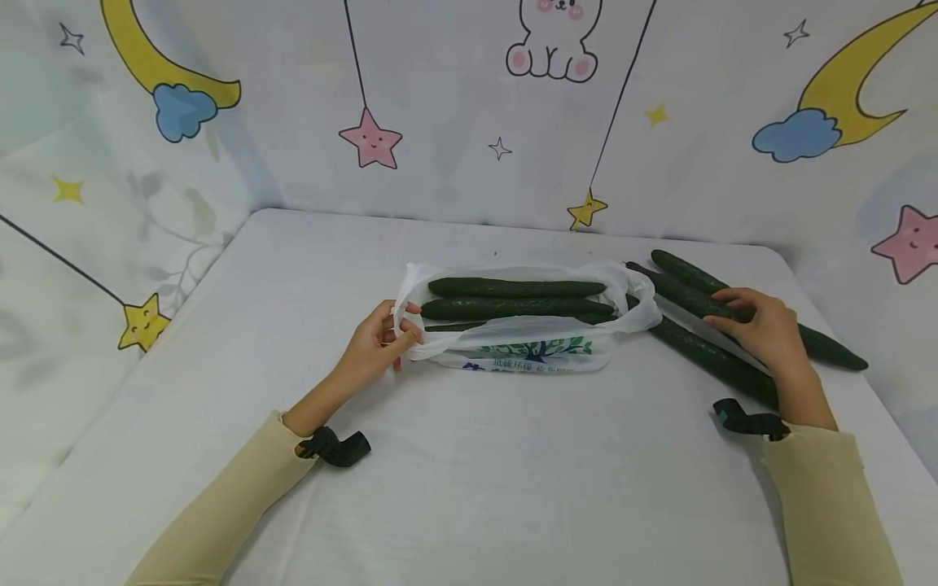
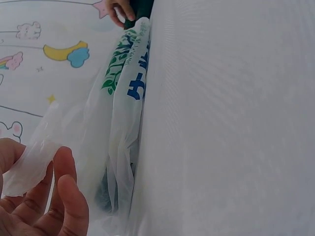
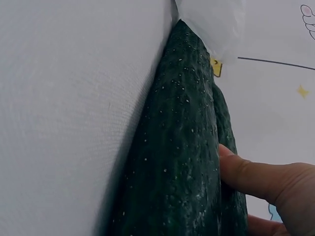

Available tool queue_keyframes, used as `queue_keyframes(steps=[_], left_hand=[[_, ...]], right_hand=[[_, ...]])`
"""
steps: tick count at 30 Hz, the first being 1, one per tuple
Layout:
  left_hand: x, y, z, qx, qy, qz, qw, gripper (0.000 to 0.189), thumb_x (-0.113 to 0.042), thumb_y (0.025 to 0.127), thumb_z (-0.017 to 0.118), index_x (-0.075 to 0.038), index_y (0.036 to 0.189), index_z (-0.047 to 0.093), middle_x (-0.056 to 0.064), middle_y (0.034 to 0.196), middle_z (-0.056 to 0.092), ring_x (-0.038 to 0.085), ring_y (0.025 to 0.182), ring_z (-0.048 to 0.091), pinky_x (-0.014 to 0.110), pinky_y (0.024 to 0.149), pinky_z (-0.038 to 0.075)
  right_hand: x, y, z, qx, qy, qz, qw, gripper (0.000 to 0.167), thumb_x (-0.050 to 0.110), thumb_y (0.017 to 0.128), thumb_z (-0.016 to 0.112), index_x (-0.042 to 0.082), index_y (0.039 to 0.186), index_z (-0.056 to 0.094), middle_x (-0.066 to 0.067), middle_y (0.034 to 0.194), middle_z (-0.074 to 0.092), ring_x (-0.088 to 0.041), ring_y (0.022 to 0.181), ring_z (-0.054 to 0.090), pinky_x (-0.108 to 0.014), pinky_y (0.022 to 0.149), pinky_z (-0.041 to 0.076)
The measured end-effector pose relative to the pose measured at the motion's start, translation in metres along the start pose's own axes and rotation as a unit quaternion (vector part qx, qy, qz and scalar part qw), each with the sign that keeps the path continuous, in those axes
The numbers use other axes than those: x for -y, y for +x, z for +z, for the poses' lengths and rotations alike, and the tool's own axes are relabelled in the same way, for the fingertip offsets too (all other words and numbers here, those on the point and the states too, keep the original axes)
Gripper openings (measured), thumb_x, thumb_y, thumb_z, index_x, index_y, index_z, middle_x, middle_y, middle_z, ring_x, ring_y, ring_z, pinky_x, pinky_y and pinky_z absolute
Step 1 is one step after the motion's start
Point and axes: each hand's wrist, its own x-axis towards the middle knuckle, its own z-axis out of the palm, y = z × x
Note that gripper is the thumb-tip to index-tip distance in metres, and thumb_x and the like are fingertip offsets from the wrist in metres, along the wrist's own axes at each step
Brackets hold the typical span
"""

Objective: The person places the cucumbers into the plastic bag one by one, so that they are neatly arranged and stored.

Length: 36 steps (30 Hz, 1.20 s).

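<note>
A white plastic bag (image 1: 447,358) printed with a green tree lies on its side, its mouth spread, with dark green cucumbers (image 1: 513,308) lengthwise inside. My left hand (image 1: 370,346) pinches the bag's rim at its left end; in the left wrist view the thin plastic (image 2: 37,160) runs between thumb and fingers. On the right, my right hand (image 1: 769,330) grips the middle cucumber (image 1: 681,295) of a loose group, thumb on the near side. The near cucumber (image 3: 172,147) fills much of the right wrist view. Another cucumber (image 1: 685,270) lies behind, partly hidden by the hand.
A white cloth covers the table (image 1: 513,472). Behind it hangs a backdrop (image 1: 440,81) with moons, stars and clouds. The loose cucumbers' left ends reach the bag's right handle (image 1: 645,313). A black band device (image 1: 340,448) sits on each wrist.
</note>
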Motion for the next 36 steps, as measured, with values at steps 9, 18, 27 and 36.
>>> queue_keyframes(steps=[9,18,27,36], left_hand=[[0.0,0.0,-0.001,0.0,0.003,0.002,1.0,0.034,0.001,0.095,0.057,0.008,0.126,0.046,0.019,0.095,0.064,0.022,0.065,0.056,0.025,0.047,0.048],[-0.001,-0.001,-0.001,-0.001,0.002,0.001,1.0,0.033,0.001,0.095,0.057,0.006,0.125,0.047,0.019,0.094,0.063,0.024,0.066,0.056,0.026,0.048,0.048],[-0.001,-0.001,-0.001,-0.008,0.006,0.005,0.9999,0.032,0.001,0.095,0.057,0.005,0.125,0.048,0.013,0.092,0.064,0.025,0.063,0.055,0.025,0.047,0.048],[0.001,0.0,0.0,-0.003,0.005,0.018,0.9998,0.032,0.002,0.095,0.058,0.006,0.124,0.048,0.016,0.092,0.064,0.026,0.062,0.055,0.025,0.047,0.048]], right_hand=[[0.001,0.001,-0.004,-0.029,0.006,0.012,0.9995,0.042,0.019,0.091,0.07,-0.002,0.126,0.058,-0.037,0.117,0.056,-0.051,0.109,0.05,-0.048,0.072,0.04],[0.009,0.001,-0.009,-0.04,0.006,0.014,0.9991,0.043,0.023,0.089,0.073,0.001,0.125,0.061,-0.034,0.118,0.059,-0.042,0.105,0.052,-0.025,0.066,0.036],[0.026,0.0,-0.013,-0.039,0.01,0.001,0.9992,0.044,0.025,0.089,0.073,0.002,0.125,0.061,-0.032,0.12,0.059,-0.044,0.109,0.053,-0.021,0.068,0.034],[0.042,-0.004,-0.01,-0.032,0.024,-0.02,0.999,0.043,0.024,0.088,0.075,0.003,0.123,0.062,-0.029,0.116,0.06,-0.043,0.109,0.052,-0.024,0.071,0.034]])
